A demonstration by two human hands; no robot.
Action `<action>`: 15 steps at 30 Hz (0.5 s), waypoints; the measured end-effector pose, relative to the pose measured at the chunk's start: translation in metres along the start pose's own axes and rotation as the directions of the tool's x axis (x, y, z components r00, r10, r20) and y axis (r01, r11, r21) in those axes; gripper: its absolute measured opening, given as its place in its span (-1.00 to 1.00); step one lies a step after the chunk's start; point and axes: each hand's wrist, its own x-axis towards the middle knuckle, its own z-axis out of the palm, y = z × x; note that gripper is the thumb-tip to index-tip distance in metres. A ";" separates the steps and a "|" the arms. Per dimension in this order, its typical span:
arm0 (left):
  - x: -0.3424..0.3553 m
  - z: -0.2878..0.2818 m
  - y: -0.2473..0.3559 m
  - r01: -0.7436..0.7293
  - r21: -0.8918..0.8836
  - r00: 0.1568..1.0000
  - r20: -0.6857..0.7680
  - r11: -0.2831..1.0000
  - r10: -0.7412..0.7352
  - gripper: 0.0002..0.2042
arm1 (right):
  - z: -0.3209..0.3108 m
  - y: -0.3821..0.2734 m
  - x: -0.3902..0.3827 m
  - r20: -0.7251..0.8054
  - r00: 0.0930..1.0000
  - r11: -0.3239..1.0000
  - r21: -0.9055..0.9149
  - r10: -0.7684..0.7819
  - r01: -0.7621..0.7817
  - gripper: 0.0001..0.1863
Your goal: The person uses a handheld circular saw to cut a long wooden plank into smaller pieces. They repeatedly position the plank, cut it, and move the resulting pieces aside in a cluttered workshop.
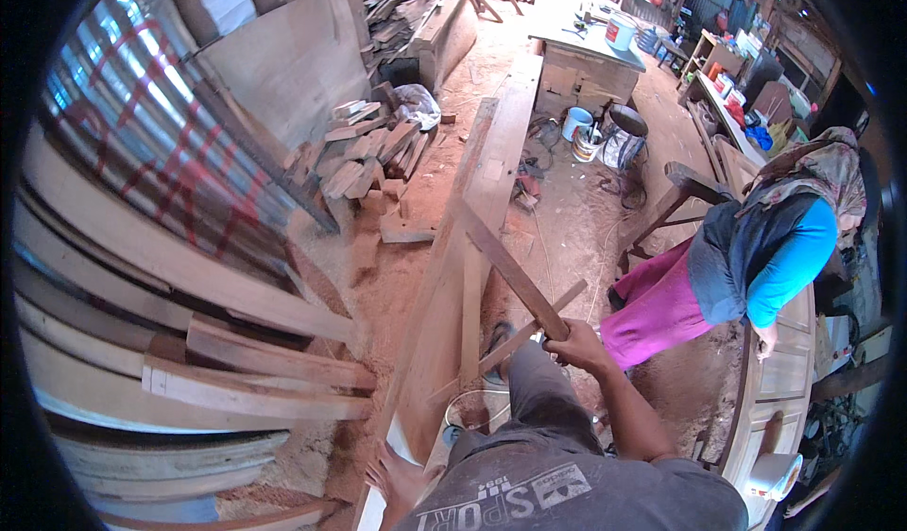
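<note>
My right hand (574, 346) is closed around a brown wooden batten (515, 268), which slants away up and to the left over the long workbench beam (427, 333). A thinner wooden strip (534, 334) crosses the batten near this hand; whether I hold it too is unclear. At the lower edge, my left hand (395, 479) lies on the near end of the beam with its fingers apart. Bright white patches (402, 441) show on the wood beside it. My leg and shirt hide part of what is below.
On the right a person (746, 257) in a headscarf bends over a panelled wooden door (775, 385), with a white tub (775, 474) on it. Curved planks (255, 361) lean at left. Offcuts (368, 153) are piled ahead. Buckets (576, 123) stand by a table (586, 73).
</note>
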 end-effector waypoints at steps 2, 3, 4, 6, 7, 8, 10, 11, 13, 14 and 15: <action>0.027 0.005 -0.001 -0.156 -0.019 0.979 -0.136 0.988 0.152 0.41 | -0.029 -0.003 0.042 0.046 0.999 1.000 0.017 -0.025 0.024 -0.62; 0.051 0.006 0.000 -0.239 -0.021 0.953 -0.197 0.971 0.230 0.40 | -0.047 -0.005 0.064 0.063 0.997 0.999 0.029 -0.033 0.032 -0.62; 0.076 0.003 0.000 -0.352 -0.152 0.901 -0.320 0.924 0.291 0.28 | -0.059 -0.029 0.081 0.100 0.992 0.995 0.075 -0.072 0.065 -0.61; 0.137 -0.030 0.065 -0.388 -0.237 0.872 -0.406 0.891 0.272 0.17 | -0.100 -0.051 0.132 0.154 0.986 0.998 0.014 -0.064 0.062 -0.57; 0.165 -0.043 0.095 -0.409 -0.278 0.857 -0.443 0.869 0.261 0.11 | -0.120 -0.055 0.156 0.178 0.982 0.998 -0.017 -0.054 0.058 -0.55; 0.213 -0.028 0.093 -0.410 -0.269 0.872 -0.396 0.872 0.288 0.05 | -0.140 -0.060 0.182 0.186 0.981 0.997 -0.029 -0.061 0.068 -0.49; 0.273 -0.033 0.165 -0.380 -0.239 0.890 -0.356 0.893 0.284 -0.05 | -0.186 -0.075 0.227 0.186 0.982 0.999 -0.008 -0.035 0.037 -0.46; 0.286 -0.054 0.253 -0.345 -0.223 0.898 -0.363 0.912 0.251 -0.08 | -0.208 -0.079 0.237 0.183 0.983 1.000 -0.007 -0.002 0.003 -0.45; 0.328 -0.049 0.334 -0.338 -0.308 0.937 -0.195 0.890 0.288 0.02 | -0.253 -0.104 0.259 0.145 0.989 1.000 -0.014 0.028 -0.026 -0.43; 0.334 -0.049 0.377 -0.354 -0.246 0.931 -0.183 0.902 0.315 0.06 | -0.275 -0.111 0.268 0.127 0.991 0.999 -0.021 0.050 -0.047 -0.43; 0.333 -0.053 0.420 -0.370 -0.179 0.924 -0.171 0.912 0.342 0.11 | -0.295 -0.114 0.278 0.112 0.991 0.997 -0.025 0.069 -0.067 -0.43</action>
